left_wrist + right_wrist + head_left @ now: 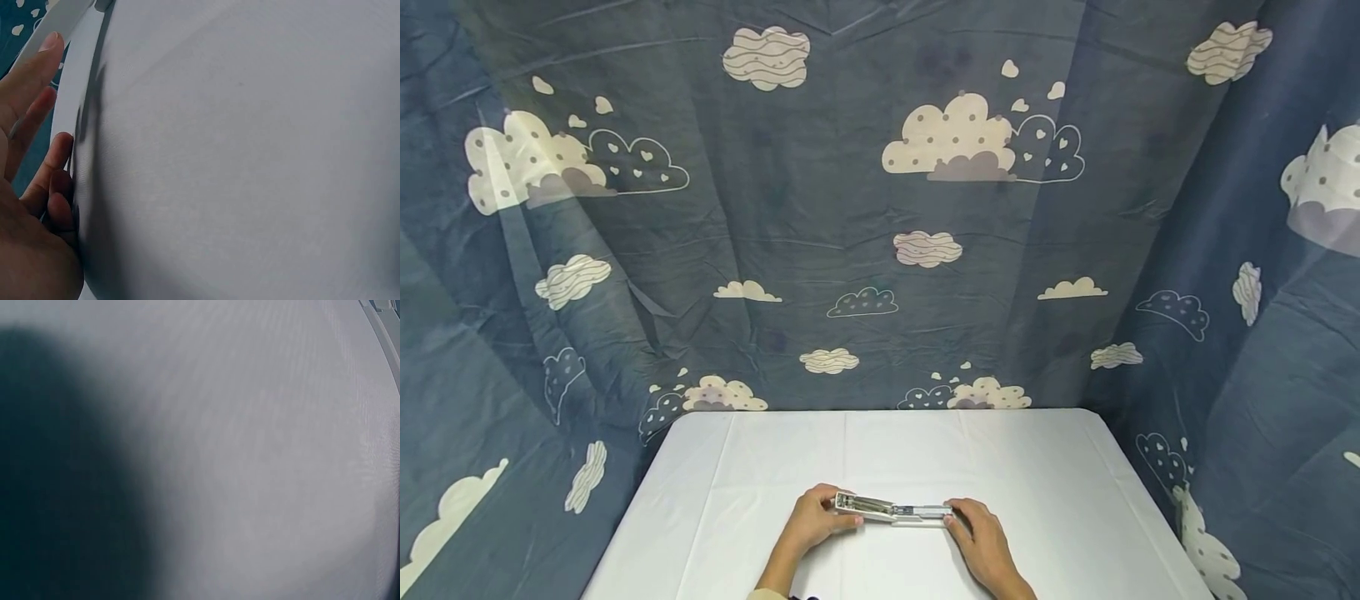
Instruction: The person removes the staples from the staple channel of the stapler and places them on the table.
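Stapler (893, 509): long, white, metal channel exposed

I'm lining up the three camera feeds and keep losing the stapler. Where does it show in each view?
Head: the stapler lies low at centre on the white tablecloth, with the left hand at one end and the right hand at the other.
Left wrist: a pale strip at upper left beside the fingers, probably the stapler.
Right wrist: only a sliver at the upper right edge, identity uncertain.
Shared landmark: the white tablecloth.
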Demonstrator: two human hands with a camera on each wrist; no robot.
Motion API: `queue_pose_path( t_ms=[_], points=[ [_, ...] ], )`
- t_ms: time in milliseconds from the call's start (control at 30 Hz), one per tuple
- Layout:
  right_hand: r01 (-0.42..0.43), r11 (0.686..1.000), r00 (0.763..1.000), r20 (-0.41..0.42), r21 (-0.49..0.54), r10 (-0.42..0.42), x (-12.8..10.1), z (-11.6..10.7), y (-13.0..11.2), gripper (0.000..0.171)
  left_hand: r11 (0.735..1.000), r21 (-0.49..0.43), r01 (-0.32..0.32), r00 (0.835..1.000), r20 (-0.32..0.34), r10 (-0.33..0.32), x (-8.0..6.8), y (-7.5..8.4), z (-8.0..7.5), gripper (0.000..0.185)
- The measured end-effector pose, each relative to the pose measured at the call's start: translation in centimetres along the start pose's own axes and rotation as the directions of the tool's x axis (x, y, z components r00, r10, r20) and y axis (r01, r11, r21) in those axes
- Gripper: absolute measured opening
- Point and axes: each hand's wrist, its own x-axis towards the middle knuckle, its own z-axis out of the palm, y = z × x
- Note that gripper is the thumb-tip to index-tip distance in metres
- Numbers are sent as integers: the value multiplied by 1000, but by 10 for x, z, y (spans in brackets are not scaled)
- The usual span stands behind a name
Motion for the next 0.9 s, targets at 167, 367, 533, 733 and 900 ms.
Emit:
queue_pose_path(
  t_ms=[167, 367, 533, 733, 900],
  points=[
    [4, 1000, 1000, -1, -4, -4, 0, 0, 0, 28, 999, 46, 25, 999, 21, -26, -3, 6, -2, 67],
    [10, 1000, 1000, -6, -1, -10, 1, 0, 1, 29, 991, 122, -58, 997, -45, 64, -4, 23, 3, 80],
    [0, 1000, 1000, 3, 10, 0, 0, 0, 1, 28, 948, 274, -161, 977, -94, 194, -3, 44, 14, 67],
    [12, 1000, 1000, -2, 11, -12, -1, 0, 2, 28, 808, 500, -312, 895, -130, 427, -6, 72, 36, 42],
    [24, 999, 1000, -14, 22, -24, 0, -1, 3, 28, 757, 560, -336, 875, -111, 471, -4, 85, 56, 26]
  ],
)
